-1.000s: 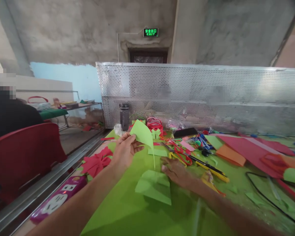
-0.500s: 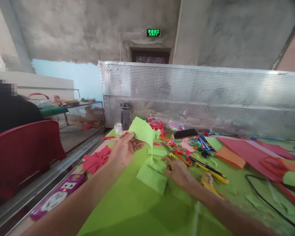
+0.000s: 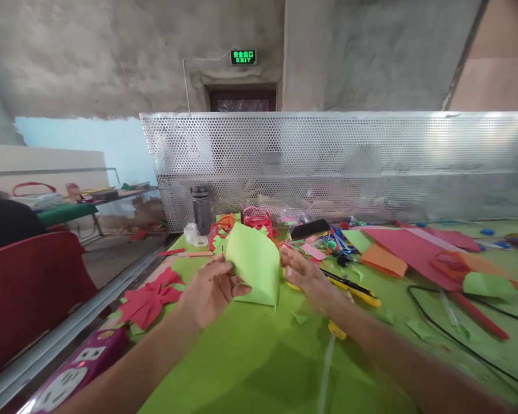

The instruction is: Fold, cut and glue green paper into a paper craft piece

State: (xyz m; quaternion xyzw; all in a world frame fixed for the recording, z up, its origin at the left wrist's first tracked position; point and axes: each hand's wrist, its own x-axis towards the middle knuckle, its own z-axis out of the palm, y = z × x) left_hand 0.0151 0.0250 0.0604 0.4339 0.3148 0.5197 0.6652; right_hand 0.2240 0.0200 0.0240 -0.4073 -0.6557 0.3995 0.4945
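1 sheet (image 3: 254, 261), in left fingers (image 3: 240, 290), beside right fingers (image 3: 294, 263)

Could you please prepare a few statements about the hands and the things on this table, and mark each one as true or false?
1. The left hand holds a light green sheet. True.
2. The red paper flower lies to the right of both hands. False: it lies to the left of the left hand.
3. The right hand is at the sheet's right edge. True.
4. The grey bottle is lying on its side. False: it stands upright.
5. The exit sign is lit in red. False: it glows green.
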